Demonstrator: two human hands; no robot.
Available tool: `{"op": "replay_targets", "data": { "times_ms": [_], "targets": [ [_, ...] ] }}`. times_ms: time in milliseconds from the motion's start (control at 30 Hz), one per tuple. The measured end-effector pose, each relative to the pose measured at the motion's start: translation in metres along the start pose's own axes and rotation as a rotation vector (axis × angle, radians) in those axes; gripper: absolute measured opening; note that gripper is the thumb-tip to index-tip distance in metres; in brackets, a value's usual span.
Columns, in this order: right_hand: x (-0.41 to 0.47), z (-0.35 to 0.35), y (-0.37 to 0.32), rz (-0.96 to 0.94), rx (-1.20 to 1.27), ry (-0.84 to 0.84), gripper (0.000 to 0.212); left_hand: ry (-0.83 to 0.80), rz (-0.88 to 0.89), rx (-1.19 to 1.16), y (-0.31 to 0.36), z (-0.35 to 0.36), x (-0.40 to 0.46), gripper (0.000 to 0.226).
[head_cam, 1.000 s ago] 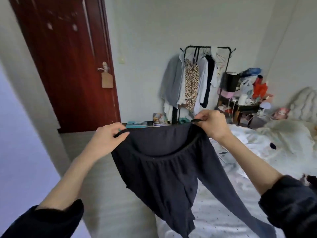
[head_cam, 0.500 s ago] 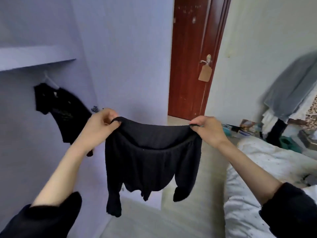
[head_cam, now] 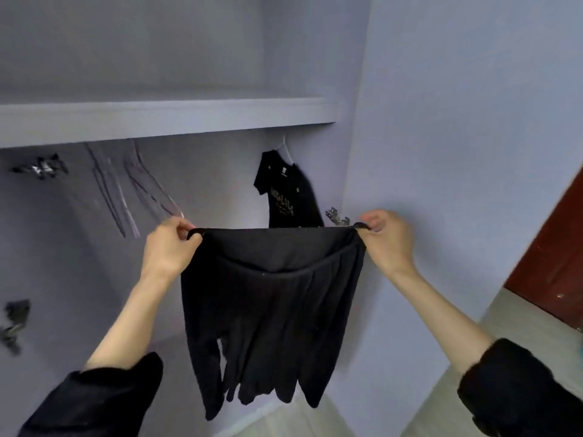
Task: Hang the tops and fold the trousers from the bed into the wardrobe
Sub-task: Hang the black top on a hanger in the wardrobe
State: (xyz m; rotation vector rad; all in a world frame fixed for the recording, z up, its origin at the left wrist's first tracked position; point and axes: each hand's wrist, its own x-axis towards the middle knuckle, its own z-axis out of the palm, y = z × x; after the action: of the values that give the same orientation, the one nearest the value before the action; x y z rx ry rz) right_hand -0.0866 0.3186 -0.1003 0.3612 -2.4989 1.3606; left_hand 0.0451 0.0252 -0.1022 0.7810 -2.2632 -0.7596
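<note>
The left hand (head_cam: 168, 247) pinches one end of the waistband, fingers curled around the elastic; the right hand (head_cam: 386, 239) pinches the opposite end in the same manner. Both hands are held well apart at the same height in the centre of the frame, so the waistband is stretched taut and level between them. The black trousers (head_cam: 268, 313) hang freely below this line, in front of the open wardrobe (head_cam: 410, 121), touching nothing else. The waistband runs left to right across the frame; the long axis of the garment runs vertically, waist up, leg hems pointing down toward the floor at the lower centre. The fabric appears gathered and bunched, and the two legs overlap, so their outlines are hard to separate. To fold well, the likely procedure is: keep the waistband level, bring the two hands together so one leg lies flat over the other with side seams aligned, shake out the bunching, then fold along the length on a flat surface. Uneven tension between the hands would probably skew the legs. Behind the trousers, in the right centre, a black T-shirt (head_cam: 288, 192) hangs on a white hanger (head_cam: 285, 149) under the wardrobe shelf (head_cam: 157, 118). Empty wire hangers (head_cam: 132, 190) hang in the upper left, blurred.
</note>
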Motion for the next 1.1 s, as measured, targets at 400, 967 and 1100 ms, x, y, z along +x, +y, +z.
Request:
{"op": "replay_targets", "data": {
  "times_ms": [400, 967, 1100],
  "targets": [
    [0.034, 0.13, -0.037, -0.189, 0.024, -0.61, 0.014, 0.023, -0.514, -0.186, -0.076, -0.032, -0.009, 0.009],
    [0.088, 0.345, -0.13, 0.088, 0.237, -0.908, 0.033, 0.026, -0.618, -0.554, -0.129, -0.031, 0.085, 0.019],
    [0.108, 0.389, -0.165, 0.218, 0.422, -0.936, 0.029, 0.0, -0.594, -0.53, -0.144, -0.036, 0.105, 0.02]
  ]
}}
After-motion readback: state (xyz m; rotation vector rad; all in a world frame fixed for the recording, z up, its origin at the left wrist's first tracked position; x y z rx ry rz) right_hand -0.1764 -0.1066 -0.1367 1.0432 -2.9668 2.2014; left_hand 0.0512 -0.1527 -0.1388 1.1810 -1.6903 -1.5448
